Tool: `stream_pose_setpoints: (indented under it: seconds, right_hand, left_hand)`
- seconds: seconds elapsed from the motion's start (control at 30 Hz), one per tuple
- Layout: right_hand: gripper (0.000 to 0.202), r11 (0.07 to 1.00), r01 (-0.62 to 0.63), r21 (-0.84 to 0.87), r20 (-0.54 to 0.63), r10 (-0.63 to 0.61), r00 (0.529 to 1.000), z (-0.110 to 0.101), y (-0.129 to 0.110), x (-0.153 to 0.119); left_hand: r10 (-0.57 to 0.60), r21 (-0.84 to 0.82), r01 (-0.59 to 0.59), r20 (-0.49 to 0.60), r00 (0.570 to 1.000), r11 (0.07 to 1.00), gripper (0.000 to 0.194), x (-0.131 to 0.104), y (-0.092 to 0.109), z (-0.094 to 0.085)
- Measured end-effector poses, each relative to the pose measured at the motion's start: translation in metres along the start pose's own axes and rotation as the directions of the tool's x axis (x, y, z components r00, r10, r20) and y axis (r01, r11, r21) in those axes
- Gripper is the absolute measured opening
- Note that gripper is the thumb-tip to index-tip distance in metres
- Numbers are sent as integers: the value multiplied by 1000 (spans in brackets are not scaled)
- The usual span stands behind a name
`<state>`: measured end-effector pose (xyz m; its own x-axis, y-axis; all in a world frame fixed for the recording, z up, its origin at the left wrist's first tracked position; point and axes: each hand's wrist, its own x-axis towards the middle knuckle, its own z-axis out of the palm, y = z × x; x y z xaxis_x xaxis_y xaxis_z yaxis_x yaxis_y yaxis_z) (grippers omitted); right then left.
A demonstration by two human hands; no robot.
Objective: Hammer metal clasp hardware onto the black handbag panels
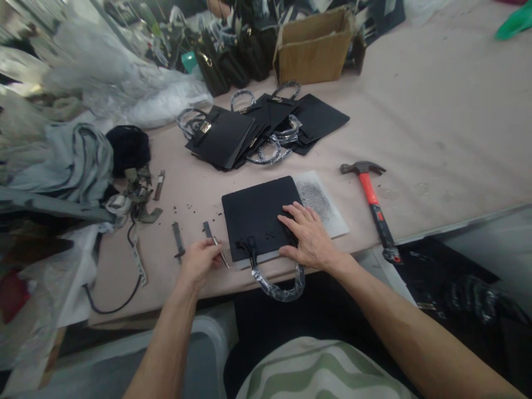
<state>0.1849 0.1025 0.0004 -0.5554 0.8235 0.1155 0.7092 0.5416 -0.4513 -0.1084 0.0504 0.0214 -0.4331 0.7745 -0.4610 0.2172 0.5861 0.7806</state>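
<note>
My left hand [200, 260] is closed at the near edge of the table, its thumb and fingers on a slim silver metal rod [225, 260]. Just beyond these fingers shows a dark flat-ended punch [206, 228]; whether the fingers touch it too, I cannot tell. Another dark metal punch [178, 239] lies to the left. My right hand [310, 237] rests with fingers spread on a black handbag panel [257, 210]. The panel's plastic-wrapped handle [278, 291] hangs over the table edge towards me. Under the panel, a white board [326, 208] with dark pitting sticks out on the right.
A claw hammer [369, 194] with a red and black handle lies at the right. Several black bag panels [224, 136] with wrapped handles are piled behind. Further back stand a cardboard box [313, 52] and dark bags [211, 66]. Cloth and plastic wrap [145, 102] crowd the left.
</note>
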Motion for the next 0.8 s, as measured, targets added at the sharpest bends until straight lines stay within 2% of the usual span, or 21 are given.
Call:
stream_pose_setpoints:
  seconds: [0.07,0.13,0.27,0.33,0.4,0.53,0.8]
  right_hand:
    - [81,1000,-2,-2,5,2,1000,0,0,0]
    - [81,1000,-1,-4,0,1,1000,0,-1,0]
    - [80,1000,0,-15,-8,0,1000,0,-1,0]
    - [79,1000,0,-17,-5,0,1000,0,-2,0]
    - [79,1000,1,-17,-6,-1,1000,0,-2,0]
    - [80,1000,7,-23,-15,-7,1000,1,-1,0]
    - [79,1000,3,-20,-7,-3,1000,1,-1,0]
  left_hand:
    - [69,-305,-63,9,998,950,38,-6,11,2]
    - [192,-426,-161,31,981,890,43,-15,24,15]
    - [411,-366,-362,64,909,857,32,-25,41,61]
    - [487,-314,-449,50,872,837,25,-24,39,80]
    - [536,-277,-509,26,844,815,18,-21,34,90]
    - [564,-258,-546,-5,826,797,13,-17,25,91]
    - [599,-259,-581,-10,800,772,12,-18,20,93]
